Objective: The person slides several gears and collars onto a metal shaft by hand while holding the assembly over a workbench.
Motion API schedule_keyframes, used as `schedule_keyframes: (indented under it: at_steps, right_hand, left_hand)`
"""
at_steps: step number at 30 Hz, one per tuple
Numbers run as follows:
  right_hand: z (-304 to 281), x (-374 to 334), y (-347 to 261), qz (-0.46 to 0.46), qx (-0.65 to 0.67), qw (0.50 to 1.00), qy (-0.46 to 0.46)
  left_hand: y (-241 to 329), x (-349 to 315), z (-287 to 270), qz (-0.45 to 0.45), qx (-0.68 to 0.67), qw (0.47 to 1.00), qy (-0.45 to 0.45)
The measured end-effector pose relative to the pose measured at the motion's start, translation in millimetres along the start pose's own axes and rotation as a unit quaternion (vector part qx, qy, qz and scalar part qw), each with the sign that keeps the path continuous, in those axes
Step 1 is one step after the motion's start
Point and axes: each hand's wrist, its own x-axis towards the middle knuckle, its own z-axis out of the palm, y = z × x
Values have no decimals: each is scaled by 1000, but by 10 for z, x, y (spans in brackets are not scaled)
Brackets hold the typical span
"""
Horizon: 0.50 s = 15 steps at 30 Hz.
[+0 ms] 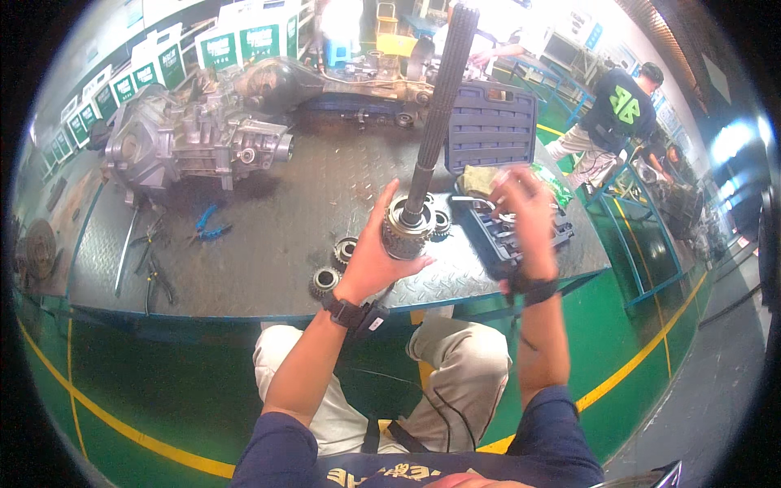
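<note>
My left hand is wrapped round a toothed metal gear at the lower end of a long splined shaft. The shaft stands nearly upright over the table, leaning a little to the right at its top. Smeared by motion, my right hand is raised above an opened tool case; whether it holds anything cannot be made out. Loose gears lie beside and behind my left hand. A yellowish cloth lies at the back of the tool case.
On the metal-topped table, a large gearbox housing stands at the far left, near blue-handled pliers and other hand tools. The case's blue lid rises behind. Another person is at the right, beyond a blue frame.
</note>
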Motion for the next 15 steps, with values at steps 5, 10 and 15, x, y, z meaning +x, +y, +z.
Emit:
schedule_keyframes:
  at_steps: [5,10,15]
  right_hand:
    - [111,489,-2064,-307,-96,945,-64]
    - [659,531,-2576,-317,-218,920,-79]
    - [682,330,-2307,-213,-167,951,-150]
  left_hand:
    - [97,39,-67,16,4,1000,-1]
    - [112,59,13,-17,-59,998,-33]
    - [121,-3,-20,16,16,1000,-17]
